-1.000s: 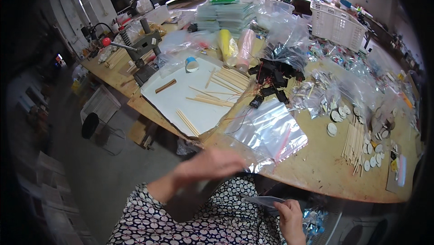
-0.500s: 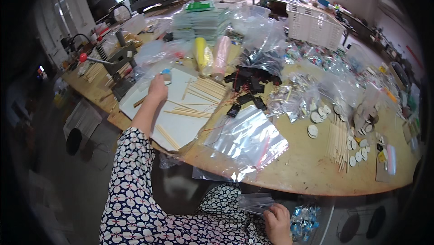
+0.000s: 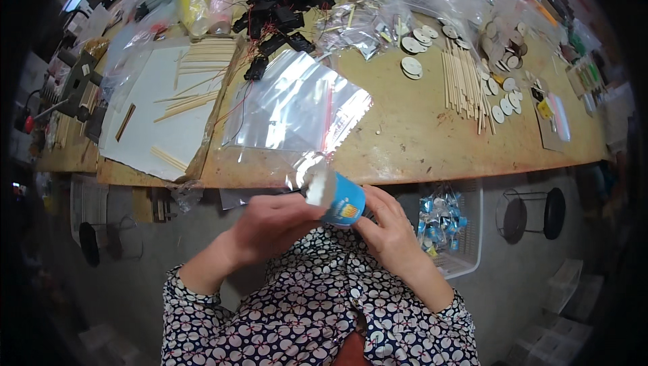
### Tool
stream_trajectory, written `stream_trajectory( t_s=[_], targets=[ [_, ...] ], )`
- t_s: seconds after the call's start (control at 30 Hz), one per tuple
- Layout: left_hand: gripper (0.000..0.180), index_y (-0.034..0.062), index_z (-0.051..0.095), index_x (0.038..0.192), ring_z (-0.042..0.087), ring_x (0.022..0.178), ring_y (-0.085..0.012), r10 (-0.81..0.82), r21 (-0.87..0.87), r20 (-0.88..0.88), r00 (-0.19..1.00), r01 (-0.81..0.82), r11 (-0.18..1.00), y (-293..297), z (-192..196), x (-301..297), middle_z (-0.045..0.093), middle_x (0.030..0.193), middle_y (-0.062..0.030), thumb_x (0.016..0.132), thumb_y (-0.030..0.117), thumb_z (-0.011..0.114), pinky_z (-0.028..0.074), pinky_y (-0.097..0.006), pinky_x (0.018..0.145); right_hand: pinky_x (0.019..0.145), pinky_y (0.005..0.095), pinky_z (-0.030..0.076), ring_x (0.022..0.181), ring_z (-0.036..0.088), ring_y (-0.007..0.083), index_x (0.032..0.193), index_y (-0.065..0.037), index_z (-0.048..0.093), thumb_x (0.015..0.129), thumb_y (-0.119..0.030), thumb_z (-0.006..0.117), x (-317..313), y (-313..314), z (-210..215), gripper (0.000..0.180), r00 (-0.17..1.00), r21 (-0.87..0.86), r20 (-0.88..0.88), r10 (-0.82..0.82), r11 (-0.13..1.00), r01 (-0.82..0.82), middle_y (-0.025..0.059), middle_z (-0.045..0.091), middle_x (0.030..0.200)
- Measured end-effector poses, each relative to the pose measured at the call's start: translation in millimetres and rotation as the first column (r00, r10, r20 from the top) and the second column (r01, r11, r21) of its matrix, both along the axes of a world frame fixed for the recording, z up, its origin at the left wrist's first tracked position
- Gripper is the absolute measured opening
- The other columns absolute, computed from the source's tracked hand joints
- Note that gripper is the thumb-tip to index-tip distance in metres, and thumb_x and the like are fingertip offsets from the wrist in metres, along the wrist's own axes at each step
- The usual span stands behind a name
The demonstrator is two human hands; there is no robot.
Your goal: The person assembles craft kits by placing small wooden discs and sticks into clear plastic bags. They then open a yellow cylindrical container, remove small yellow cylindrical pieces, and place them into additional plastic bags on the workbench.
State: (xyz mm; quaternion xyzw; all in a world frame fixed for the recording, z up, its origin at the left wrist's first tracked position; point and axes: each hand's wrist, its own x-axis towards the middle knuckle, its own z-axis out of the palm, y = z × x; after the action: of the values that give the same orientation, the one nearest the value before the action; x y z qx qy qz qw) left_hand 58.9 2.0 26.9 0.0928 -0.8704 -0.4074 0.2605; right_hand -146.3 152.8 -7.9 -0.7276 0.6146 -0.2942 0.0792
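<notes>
Blue cup (image 3: 349, 204) was just short of the near edge of the bench (image 3: 405, 153), held in the grip of the right hand (image 3: 390, 232), with the left hand (image 3: 273, 223) at its other side, that grip too hidden to tell.

Yellow roll (image 3: 194, 12) beside pink roll (image 3: 222, 0), lever press (image 3: 81, 77) at left; black-seated stool (image 3: 555, 213) at right

From the left of two fisheye cameras worn on my head, I look steeply down: navy sleeves with white flowers (image 3: 192, 312) enter below, my bare fingers (image 3: 383, 209) show close up near the middle, and the broad tan tabletop (image 3: 405, 143) spreads beyond.
</notes>
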Motion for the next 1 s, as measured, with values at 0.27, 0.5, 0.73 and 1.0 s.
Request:
stream_trajectory(
  t_s=[0.27,0.5,0.73,1.0],
  targets=[
    [0.009,0.0115,0.061,0.089,0.063,0.071,-0.0262,-0.028,-0.361,0.384,0.923,0.178,0.915,18,-37,-10,0.056,0.074,-0.0060,0.081,0.008,0.060,0.049,-0.038,0.058,0.103,0.0462,0.045,0.126,0.049,0.0444,0.086,0.002,0.062,0.077,-0.005,0.064,11,18,-20,0.012,0.992,0.097,0.103,0.075,0.992,-0.085,0.0300,0.049,0.135],
    [0.021,-0.0084,0.059,0.095,0.060,0.094,-0.0370,-0.322,-0.163,0.295,0.900,0.379,0.911,32,-53,-22,0.060,0.100,-0.0225,0.084,0.007,0.051,0.049,-0.042,0.080,0.103,0.0446,0.046,0.126,0.050,0.0430,0.086,0.001,0.064,0.078,-0.005,0.066,15,26,-30,0.010,0.979,0.067,0.146,0.142,0.986,-0.153,0.0277,0.051,0.135],
    [0.030,-0.0054,0.061,0.111,0.062,0.102,-0.0390,-0.453,0.317,0.676,0.582,0.325,0.891,33,-66,-58,0.064,0.106,-0.0246,0.087,0.010,0.052,0.050,-0.042,0.087,0.102,0.0443,0.048,0.125,0.052,0.0415,0.081,0.005,0.060,0.075,-0.004,0.063,20,24,-40,0.010,0.964,0.016,0.110,0.243,0.969,-0.246,0.0287,0.052,0.133],
    [0.031,-0.0018,0.062,0.114,0.062,0.106,-0.0365,-0.465,0.479,0.659,0.591,0.147,0.866,51,-128,-75,0.064,0.114,-0.0235,0.088,0.012,0.053,0.048,-0.041,0.090,0.103,0.0443,0.046,0.124,0.052,0.0420,0.086,0.009,0.059,0.078,-0.004,0.060,8,37,-64,0.015,0.965,0.153,0.154,0.214,0.959,-0.238,0.0275,0.053,0.131]
  ],
)
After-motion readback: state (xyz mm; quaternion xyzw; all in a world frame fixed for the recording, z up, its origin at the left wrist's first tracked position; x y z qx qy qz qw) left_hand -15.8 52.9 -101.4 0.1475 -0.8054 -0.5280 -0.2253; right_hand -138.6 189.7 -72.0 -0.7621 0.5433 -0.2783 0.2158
